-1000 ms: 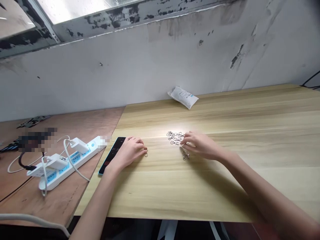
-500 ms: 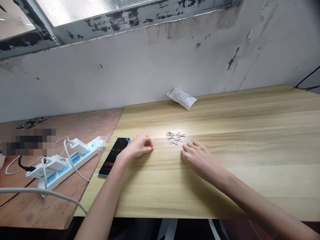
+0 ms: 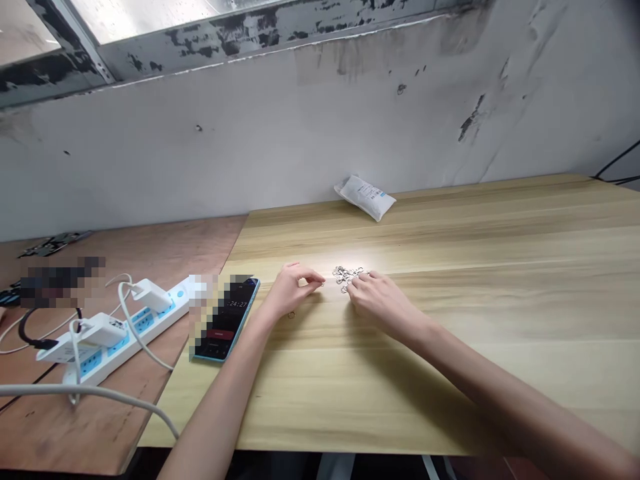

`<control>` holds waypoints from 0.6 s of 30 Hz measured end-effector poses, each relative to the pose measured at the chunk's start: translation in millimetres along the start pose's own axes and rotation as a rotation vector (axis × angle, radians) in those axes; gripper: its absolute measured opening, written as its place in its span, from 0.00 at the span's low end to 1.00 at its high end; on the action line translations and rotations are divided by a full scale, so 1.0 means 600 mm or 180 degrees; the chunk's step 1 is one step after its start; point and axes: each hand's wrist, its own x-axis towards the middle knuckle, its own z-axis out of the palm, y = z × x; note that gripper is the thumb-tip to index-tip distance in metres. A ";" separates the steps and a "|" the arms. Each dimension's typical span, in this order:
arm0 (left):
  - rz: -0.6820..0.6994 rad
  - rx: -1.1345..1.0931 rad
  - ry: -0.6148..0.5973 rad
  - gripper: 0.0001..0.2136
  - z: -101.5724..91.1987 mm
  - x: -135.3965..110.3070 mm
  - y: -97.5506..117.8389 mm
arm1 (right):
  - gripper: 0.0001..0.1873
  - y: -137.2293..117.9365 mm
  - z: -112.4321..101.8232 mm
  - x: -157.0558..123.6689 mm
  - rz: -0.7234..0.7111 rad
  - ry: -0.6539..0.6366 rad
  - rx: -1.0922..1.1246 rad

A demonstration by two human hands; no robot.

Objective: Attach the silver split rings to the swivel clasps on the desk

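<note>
Left hand (image 3: 295,285) pinches a metal bit (image 3: 323,283); right hand (image 3: 377,297) curls over clasps (image 3: 343,273) at the left's three o'clock, its grip hidden; overlapping clasps could snag together, and the left wrist might sweep the ring (image 3: 291,315) at seven o'clock

Shiny metal clasps (image 3: 343,273), smooth wood-grained tabletop (image 3: 475,280), plastic power strip (image 3: 145,323).

silvery small metal clasps (image 3: 342,271), pale-yellow wooden tabletop (image 3: 450,267) streaked with brown grain, long white plastic power strip (image 3: 144,325) with light-blue socket panels, black-screened rectangular phone (image 3: 231,318) edged blue
</note>
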 end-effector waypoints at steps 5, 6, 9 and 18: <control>0.0046 0.0001 0.0118 0.04 0.010 -0.004 -0.006 | 0.07 0.024 0.014 0.004 0.0229 0.0154 0.0537; 0.0020 -0.0016 0.0141 0.03 0.011 -0.005 -0.005 | 0.07 0.027 0.013 0.003 0.0292 0.0267 0.0746; -0.0110 -0.0085 0.0161 0.03 0.011 -0.006 0.003 | 0.05 0.032 0.008 -0.003 0.0471 0.0771 0.1472; -0.0063 -0.0178 -0.0014 0.03 0.018 -0.011 0.014 | 0.02 0.014 0.012 -0.002 0.1150 0.0654 0.4134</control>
